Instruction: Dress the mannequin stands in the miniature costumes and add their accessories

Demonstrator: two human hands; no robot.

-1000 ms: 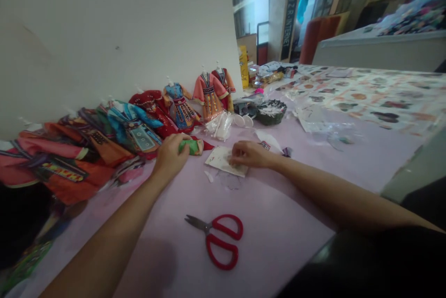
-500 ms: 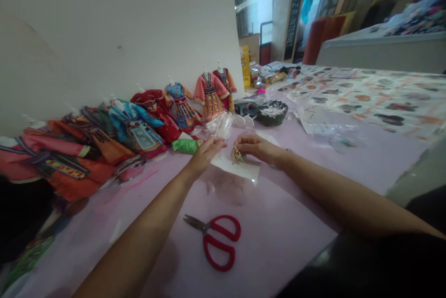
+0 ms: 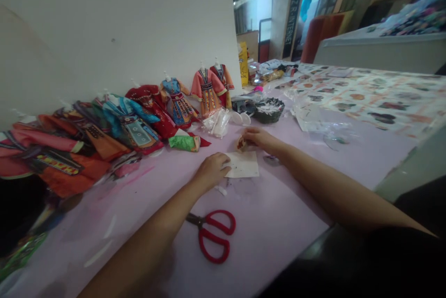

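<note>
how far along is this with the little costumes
Done: a row of miniature folk costumes looks finished along the wall. In hand: the right hand pinches a small tan piece, the left hand at a white paper sheet. Left: a green bundle and red scissors lie untouched.

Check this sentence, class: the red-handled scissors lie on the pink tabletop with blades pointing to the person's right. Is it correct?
No: the head view shows the red-handled scissors on the pink tabletop with blades pointing to the person's left.
</note>
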